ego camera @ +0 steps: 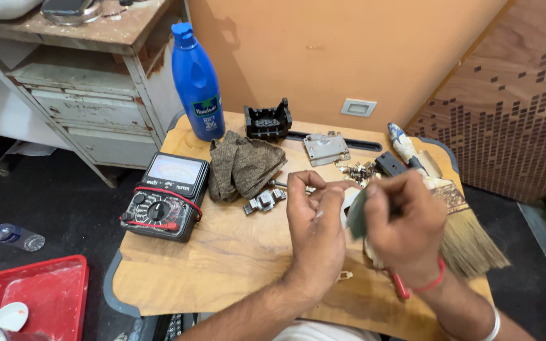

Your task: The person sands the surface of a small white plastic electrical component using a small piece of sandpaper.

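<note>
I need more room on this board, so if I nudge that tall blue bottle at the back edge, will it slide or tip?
The blue bottle stands upright, tall and narrow, so a high push probably tips it. Round-bodied, it would likely roll afterwards.

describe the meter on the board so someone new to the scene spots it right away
Start at the wooden board on the dark floor and go to its left edge, below the tall blue bottle. The multimeter lies there flat, just left of the crumpled brown cloth. It alone has a pale dial window, a round selector knob and a red band around its black case.
</note>
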